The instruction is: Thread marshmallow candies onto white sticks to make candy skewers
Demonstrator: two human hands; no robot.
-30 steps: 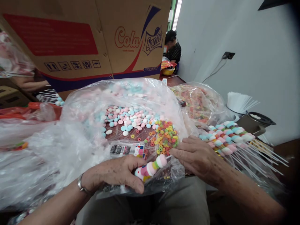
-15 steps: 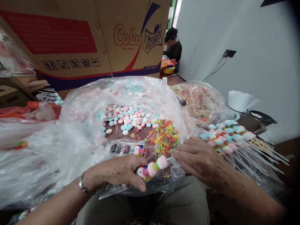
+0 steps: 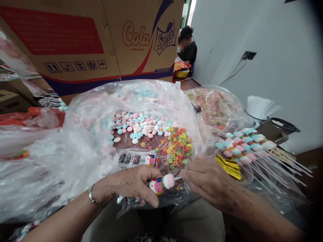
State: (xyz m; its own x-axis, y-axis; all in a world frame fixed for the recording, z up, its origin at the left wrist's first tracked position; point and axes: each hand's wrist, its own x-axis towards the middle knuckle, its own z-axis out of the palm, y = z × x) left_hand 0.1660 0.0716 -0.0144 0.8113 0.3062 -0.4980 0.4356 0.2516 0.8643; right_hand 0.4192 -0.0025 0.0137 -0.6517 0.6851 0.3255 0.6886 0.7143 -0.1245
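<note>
Head view: left hand (image 3: 128, 185) grips candy skewer (image 3: 163, 183); right hand (image 3: 204, 178) pinches its stick end.

Both forearms bare, no sleeves in view. Left hand (image 3: 126, 185) wrinkled, veined, with a silver metal bracelet (image 3: 93, 198) at the wrist. Right hand (image 3: 207, 179) also wrinkled and spotted, no ring or watch visible. Nails short, unpainted. Lap below covered by grey-khaki trousers (image 3: 191, 222), plain fabric, soft folds between the legs.
</note>
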